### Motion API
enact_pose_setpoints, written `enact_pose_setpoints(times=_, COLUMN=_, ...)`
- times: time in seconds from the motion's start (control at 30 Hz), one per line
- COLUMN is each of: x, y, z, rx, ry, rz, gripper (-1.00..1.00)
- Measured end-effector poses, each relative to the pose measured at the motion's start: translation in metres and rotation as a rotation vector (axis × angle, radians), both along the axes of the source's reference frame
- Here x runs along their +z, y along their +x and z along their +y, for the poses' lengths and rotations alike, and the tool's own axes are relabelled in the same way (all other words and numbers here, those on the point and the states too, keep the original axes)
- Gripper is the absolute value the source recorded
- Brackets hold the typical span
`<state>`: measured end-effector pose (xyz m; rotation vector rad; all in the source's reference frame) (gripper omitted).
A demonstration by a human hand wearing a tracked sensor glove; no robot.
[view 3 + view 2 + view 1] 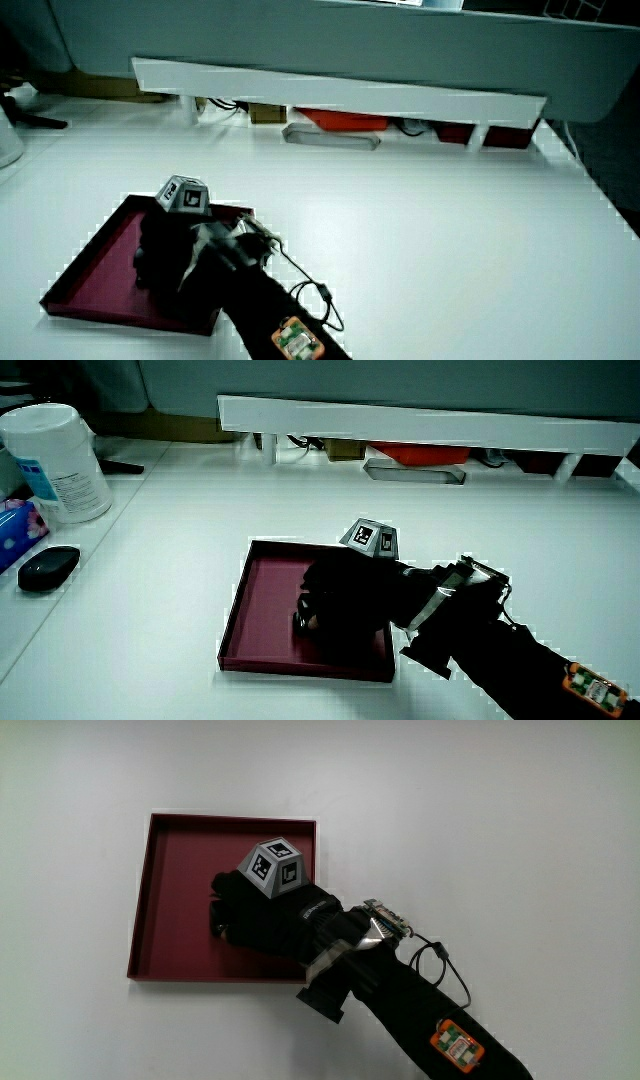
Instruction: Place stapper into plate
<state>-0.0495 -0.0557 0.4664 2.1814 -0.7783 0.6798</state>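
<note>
A dark red square plate (180, 870) lies on the white table, also seen in both side views (265, 600) (100, 265). The black-gloved hand (225, 910) rests low inside the plate, at the edge nearer the person, with a patterned cube (275, 867) on its back. In a side view the hand (310, 605) is curled down around a small dark stapler (303, 622), of which only a pale glint shows. The glove hides the rest of the stapler in the main view.
A white canister (55, 460), a black oval object (48, 567) and a patterned packet (15, 525) stand near the table's edge. A low white partition (340, 90) runs along the table. A cable (445, 965) and orange tag (455, 1045) hang on the forearm.
</note>
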Motion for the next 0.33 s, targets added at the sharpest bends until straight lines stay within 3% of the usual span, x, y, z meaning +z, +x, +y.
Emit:
enact_pose_setpoints(times=0.1, x=-0.010, y=0.010, z=-0.002, rx=0.018, ry=-0.012, rz=-0.041, gripper=-0.89)
enact_pose_setpoints(times=0.13, x=-0.012, y=0.013, z=-0.002, rx=-0.007, ry=-0.024, rz=-0.050, gripper=-0.95)
enact_pose_setpoints(times=0.2, x=-0.002, y=0.019, z=-0.007, rx=-0.047, ry=-0.029, rz=-0.153, gripper=-1.00)
enact_pose_setpoints(times=0.23, x=-0.006, y=0.025, z=-0.008, rx=-0.045, ry=-0.068, rz=-0.173, gripper=-1.00)
enact_pose_setpoints(times=0.27, x=-0.017, y=0.033, z=-0.007, rx=-0.017, ry=-0.109, rz=-0.148, gripper=-1.00)
enact_pose_setpoints(times=0.33, x=-0.036, y=0.045, z=-0.006, rx=-0.035, ry=-0.104, rz=-0.081, gripper=-1.00)
